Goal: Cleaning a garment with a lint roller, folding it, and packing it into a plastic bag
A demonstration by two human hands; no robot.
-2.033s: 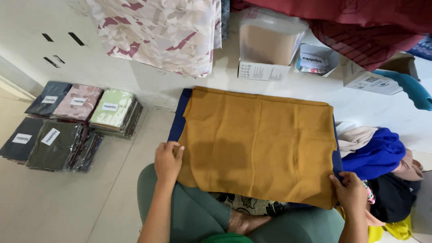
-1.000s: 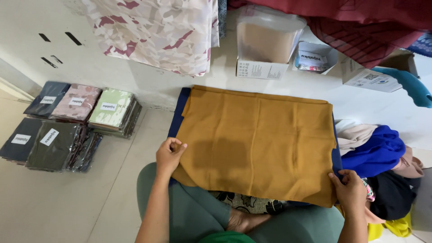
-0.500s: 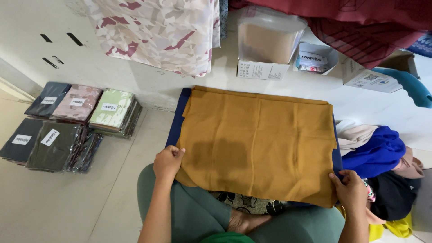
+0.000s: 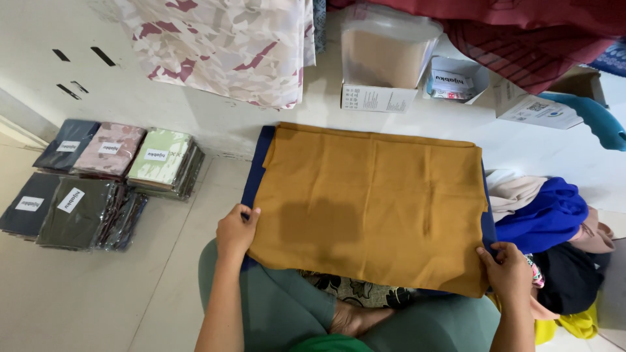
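Left of the mustard cloth (image 4: 372, 202), well apart from it on the pale floor (image 4: 98, 306), lie stacks of packaged folded fabrics (image 4: 98, 189) in clear wrappers: navy, dusty pink and pale green at the back, dark ones in front. The mustard cloth itself is spread flat as a folded rectangle over a navy board (image 4: 253, 173), whose edge shows along the cloth's left and right sides, in front of the person's crossed legs in green trousers (image 4: 274, 306). The left hand (image 4: 236, 229) rests at the cloth's near left corner, fingers curled together and gripping the edge of cloth and board. Beyond the cloth's far edge hang a pink camouflage-patterned fabric (image 4: 222, 45) and, further right, stand a clear plastic container (image 4: 385, 55) and small white boxes (image 4: 456, 78). The right hand (image 4: 507, 272) pinches the cloth's near right corner, thumb on top. Right of the cloth, just beside it, is a pile of garments (image 4: 548, 215), beige, blue, black and yellow.
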